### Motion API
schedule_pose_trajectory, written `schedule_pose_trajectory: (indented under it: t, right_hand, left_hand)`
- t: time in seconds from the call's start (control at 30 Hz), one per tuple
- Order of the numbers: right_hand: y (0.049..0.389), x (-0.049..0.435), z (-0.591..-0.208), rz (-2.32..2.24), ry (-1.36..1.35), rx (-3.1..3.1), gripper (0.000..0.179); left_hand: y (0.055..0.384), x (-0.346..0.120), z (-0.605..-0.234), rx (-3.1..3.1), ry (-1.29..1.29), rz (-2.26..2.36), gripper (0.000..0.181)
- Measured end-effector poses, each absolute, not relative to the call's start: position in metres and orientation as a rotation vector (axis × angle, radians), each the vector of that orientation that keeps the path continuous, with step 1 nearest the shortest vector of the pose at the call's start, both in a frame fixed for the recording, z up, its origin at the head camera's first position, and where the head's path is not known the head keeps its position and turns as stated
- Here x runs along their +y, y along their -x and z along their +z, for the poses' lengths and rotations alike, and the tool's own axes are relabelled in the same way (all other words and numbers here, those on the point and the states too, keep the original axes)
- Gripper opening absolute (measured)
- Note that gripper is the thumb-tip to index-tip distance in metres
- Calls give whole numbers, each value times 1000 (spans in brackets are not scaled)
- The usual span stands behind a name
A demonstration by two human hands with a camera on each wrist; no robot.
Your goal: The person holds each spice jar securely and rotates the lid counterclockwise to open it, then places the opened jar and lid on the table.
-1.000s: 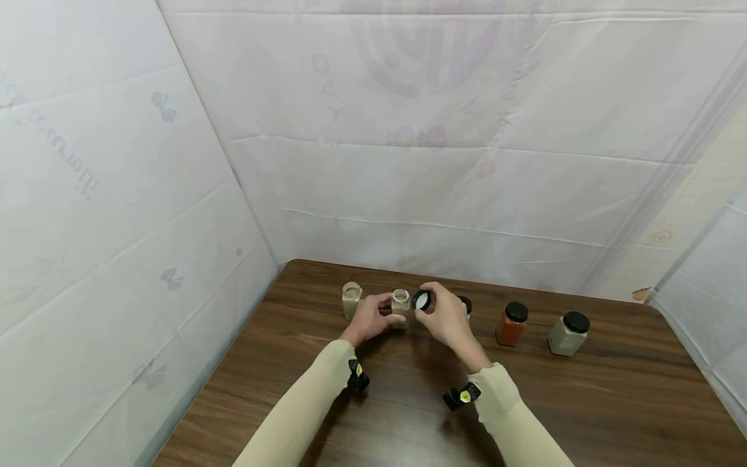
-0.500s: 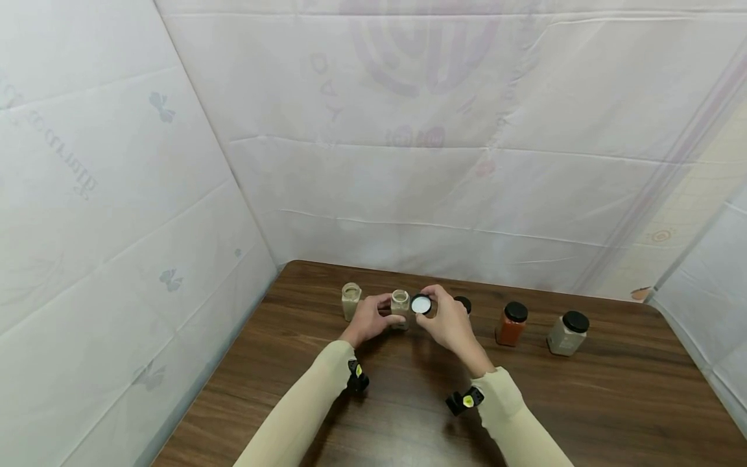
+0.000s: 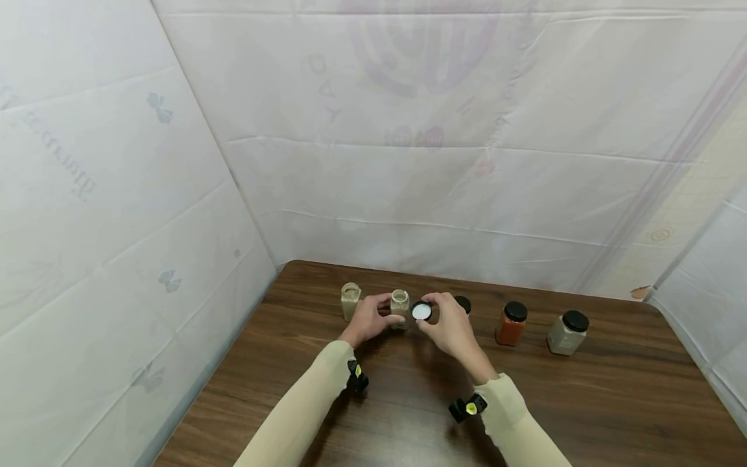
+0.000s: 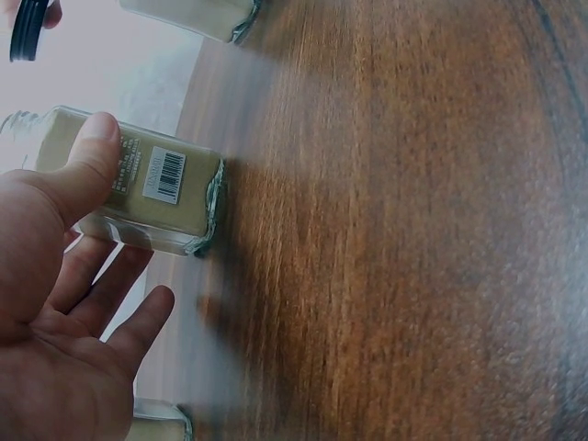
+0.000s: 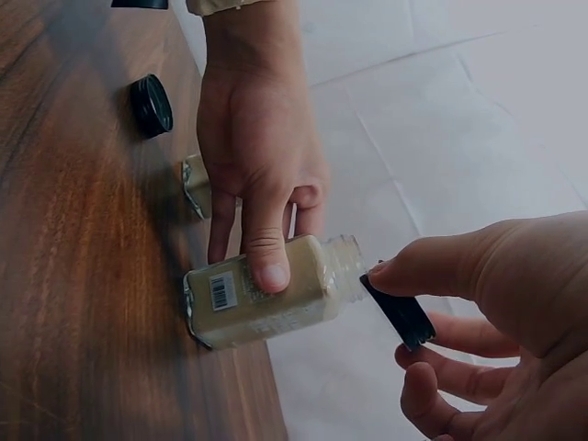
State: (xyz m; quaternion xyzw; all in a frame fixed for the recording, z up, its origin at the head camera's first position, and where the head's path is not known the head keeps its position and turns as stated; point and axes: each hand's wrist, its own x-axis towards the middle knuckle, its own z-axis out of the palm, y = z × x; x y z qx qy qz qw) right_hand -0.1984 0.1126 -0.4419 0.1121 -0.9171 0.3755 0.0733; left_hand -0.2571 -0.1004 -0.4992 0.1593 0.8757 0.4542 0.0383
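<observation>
My left hand (image 3: 369, 319) grips an upright, open glass jar (image 3: 400, 306) of pale tan powder, with the thumb across its front. In the left wrist view a barcode label (image 4: 163, 175) shows low on that jar. Just right of its threaded mouth, my right hand (image 3: 452, 325) pinches a black lid (image 3: 421, 312) between thumb and fingers, white lining facing up. Beside the left hand stands a second uncapped jar (image 3: 350, 301) of similar powder. Another black lid (image 5: 152, 106) lies on the table in the right wrist view; the left arm hides it from the head view.
Behind the right hand stands a black-lidded jar (image 3: 463, 303), mostly covered. Farther right are a capped jar of orange-red powder (image 3: 511, 326) and a capped greyish jar (image 3: 566, 336). The brown wooden table (image 3: 618, 389) ends at a white cloth wall (image 3: 373, 194).
My right hand has lowered the lid slightly toward me and tipped it, so its white lining shows more fully. The left hand and its jar have stayed in place.
</observation>
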Motion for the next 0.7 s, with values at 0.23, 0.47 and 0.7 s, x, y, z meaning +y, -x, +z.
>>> schedule_pose_trajectory:
  t: [0.23, 0.47, 0.7]
  right_hand:
    - [194, 113, -447, 1111, -342, -2767, 45]
    - [190, 109, -451, 1093, -361, -2791, 45]
    - [188, 103, -456, 1068, -370, -2842, 42]
  left_hand:
    - [257, -100, -500, 2688, -490, 1403, 55]
    - [258, -100, -499, 2682, -483, 1401, 54]
    - [259, -99, -499, 2693, -501, 1411, 50]
